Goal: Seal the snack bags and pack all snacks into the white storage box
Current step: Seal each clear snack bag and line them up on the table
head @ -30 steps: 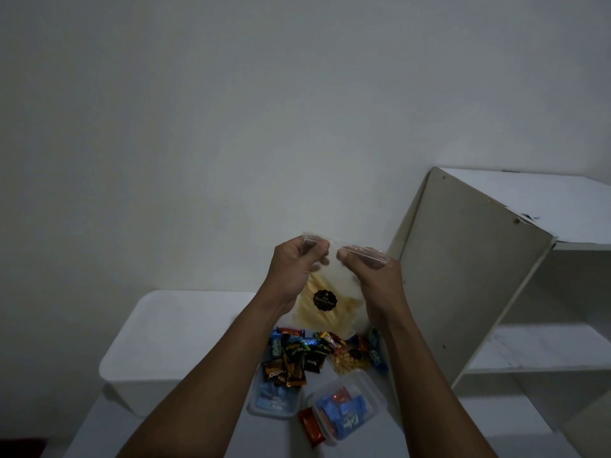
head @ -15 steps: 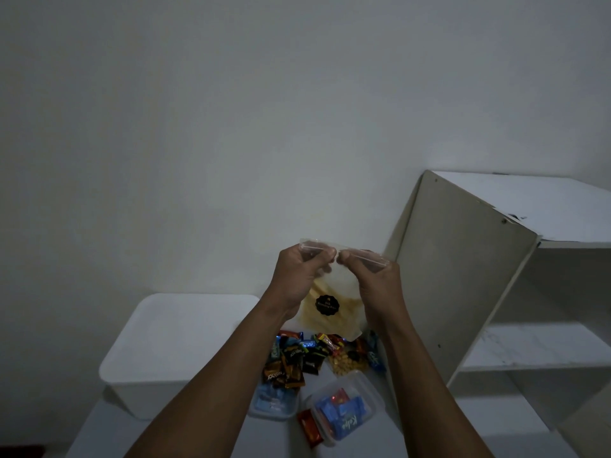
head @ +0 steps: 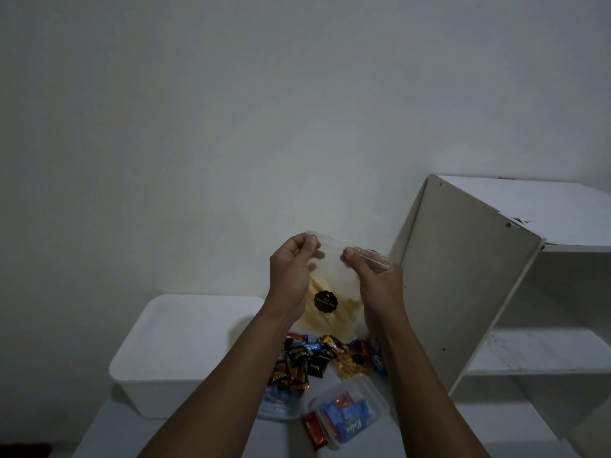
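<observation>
I hold a clear zip bag (head: 332,276) of yellow chips with a round black label up in front of the wall. My left hand (head: 292,269) pinches the zip strip at its left end. My right hand (head: 373,279) pinches the strip toward its right end. The white storage box (head: 172,352) stands on the table to the lower left with its lid on. Below the bag lies a pile of wrapped snacks (head: 317,358) and a small bag of yellow nuts (head: 350,366).
A clear plastic tub (head: 350,411) with blue and red packets sits near the front, a red packet (head: 314,433) beside it and a clear lid (head: 279,404) to its left. A white shelf unit (head: 469,276) stands at the right.
My two hands have slid apart along the zip strip; before, their fingertips nearly met at its middle. The bag stays raised at about the same height.
</observation>
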The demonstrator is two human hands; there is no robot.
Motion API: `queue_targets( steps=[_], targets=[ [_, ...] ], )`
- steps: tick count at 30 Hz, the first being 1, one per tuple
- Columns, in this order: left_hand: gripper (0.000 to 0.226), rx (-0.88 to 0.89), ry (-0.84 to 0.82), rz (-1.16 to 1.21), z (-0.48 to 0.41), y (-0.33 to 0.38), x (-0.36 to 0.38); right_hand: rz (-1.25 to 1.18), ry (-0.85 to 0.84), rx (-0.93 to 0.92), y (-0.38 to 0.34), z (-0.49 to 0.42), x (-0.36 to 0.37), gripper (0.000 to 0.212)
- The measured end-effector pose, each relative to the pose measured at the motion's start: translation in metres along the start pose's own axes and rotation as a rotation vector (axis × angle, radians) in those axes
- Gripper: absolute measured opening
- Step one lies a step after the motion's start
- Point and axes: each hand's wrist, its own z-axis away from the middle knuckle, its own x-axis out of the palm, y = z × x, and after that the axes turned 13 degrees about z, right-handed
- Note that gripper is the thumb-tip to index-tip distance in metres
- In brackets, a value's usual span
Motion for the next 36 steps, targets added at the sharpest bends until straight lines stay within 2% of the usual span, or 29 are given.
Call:
queue_targets(
  steps=[9,15,21,33,36],
  targets=[
    [0.01,-0.037,-0.17,-0.173,-0.002,0.006,-0.006,-0.003,0.011,-0.005,0.0,-0.002,-0.005,0.015],
    [0.012,-0.043,-0.122,-0.147,-0.003,0.001,-0.005,0.008,-0.001,0.006,0.001,-0.002,-0.001,0.015],
    [0.011,-0.123,-0.187,-0.142,-0.004,0.002,-0.006,0.041,0.005,0.026,0.001,-0.005,-0.009,0.016],
    [0.01,-0.04,-0.18,-0.313,-0.007,0.002,-0.003,0.036,-0.01,0.006,0.008,-0.004,-0.008,0.019],
    [0.009,-0.059,-0.201,-0.28,-0.004,0.001,-0.002,0.008,-0.002,0.027,0.009,-0.004,-0.009,0.018]
  ],
)
